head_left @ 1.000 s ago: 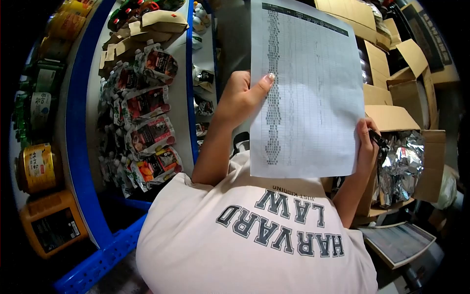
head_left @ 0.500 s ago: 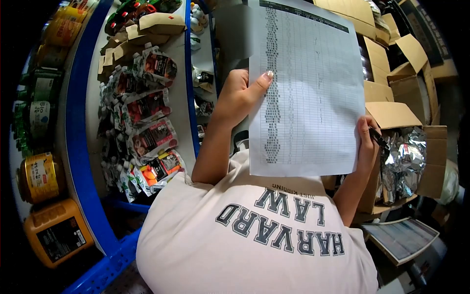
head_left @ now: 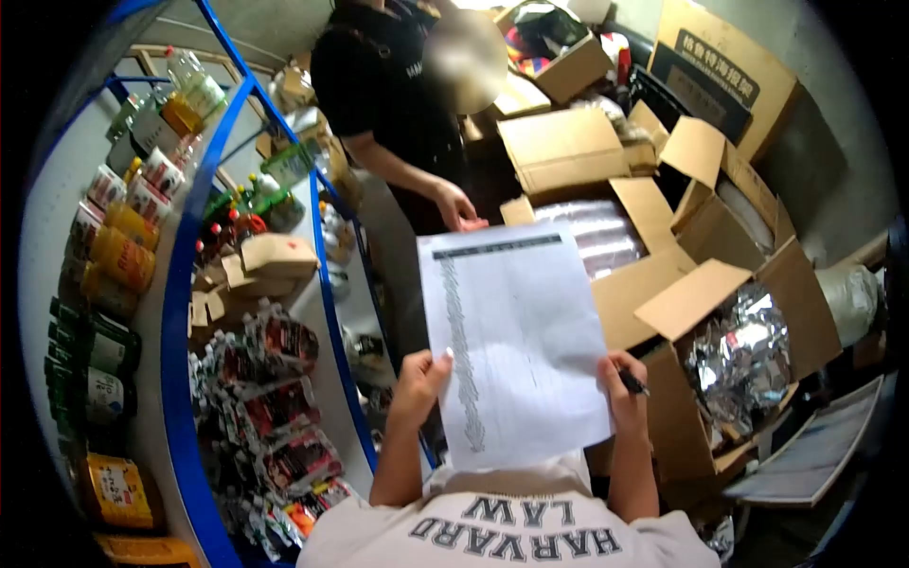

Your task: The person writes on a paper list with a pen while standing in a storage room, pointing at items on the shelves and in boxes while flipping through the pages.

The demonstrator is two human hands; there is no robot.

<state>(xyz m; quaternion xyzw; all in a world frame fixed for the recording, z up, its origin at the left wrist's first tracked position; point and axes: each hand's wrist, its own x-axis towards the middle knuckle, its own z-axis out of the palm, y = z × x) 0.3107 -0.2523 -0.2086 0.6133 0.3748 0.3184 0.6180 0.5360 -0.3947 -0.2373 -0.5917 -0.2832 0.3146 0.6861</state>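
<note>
A printed sheet of paper (head_left: 525, 350) with a dark header row and a column of small text is held up in front of my chest. My left hand (head_left: 419, 383) grips its left edge, thumb on the front. At the right edge my right hand (head_left: 625, 383) pinches the paper and also holds a black pen (head_left: 632, 381), its tip pointing to the right. The fingers behind the sheet are hidden. The print is too small to read.
Blue-framed shelves (head_left: 180, 312) on the left carry spouted drink pouches (head_left: 284, 407), bottles and jars. Another person in black (head_left: 379, 85) stands beyond the paper, one hand near its top edge. Open cardboard boxes (head_left: 696, 293), one with silvery packets (head_left: 743, 350), crowd the right.
The view has tilted up, so the paper and my hands sit lower in it. The other person and more boxes now show. Both hands keep their hold on the paper.
</note>
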